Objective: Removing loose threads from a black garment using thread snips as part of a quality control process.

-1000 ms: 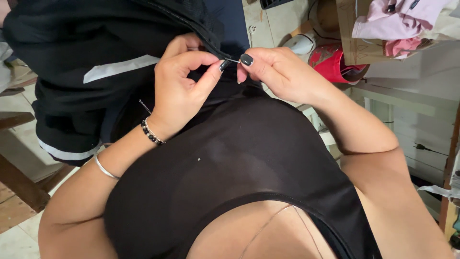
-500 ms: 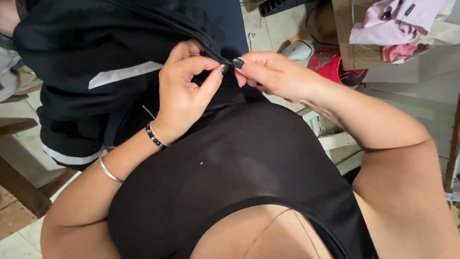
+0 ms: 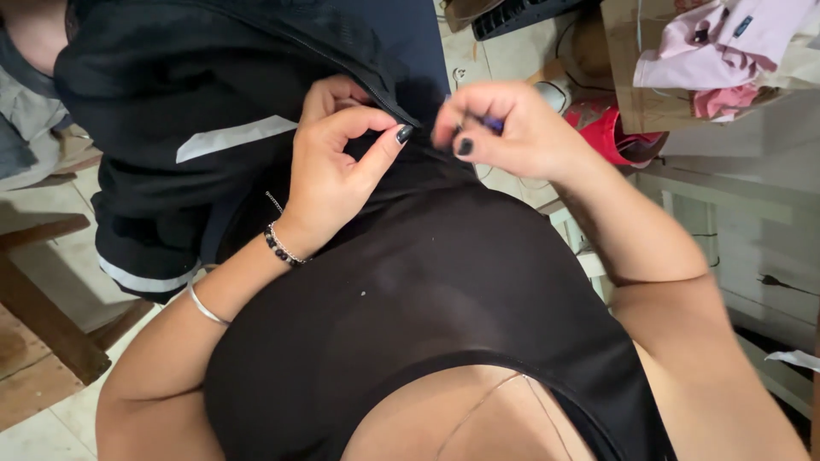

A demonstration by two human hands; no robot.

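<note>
Against the black garment's (image 3: 213, 94) folded edge, her left hand (image 3: 337, 162) still pinches cloth while her right hand (image 3: 504, 128) has drawn away, fingers closed on something small, perhaps a needle.

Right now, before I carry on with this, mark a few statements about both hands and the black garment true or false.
1. The left hand pinches the black garment. True.
2. The right hand lies flat and open on a table. False: its fingers are curled, raised beside the left hand.
3. The garment bears pale stripes. True.
4. The left wrist is bare. False: it wears a beaded bracelet, with a thin bangle farther up.
5. Pink clothes lie at upper right. True.
</note>
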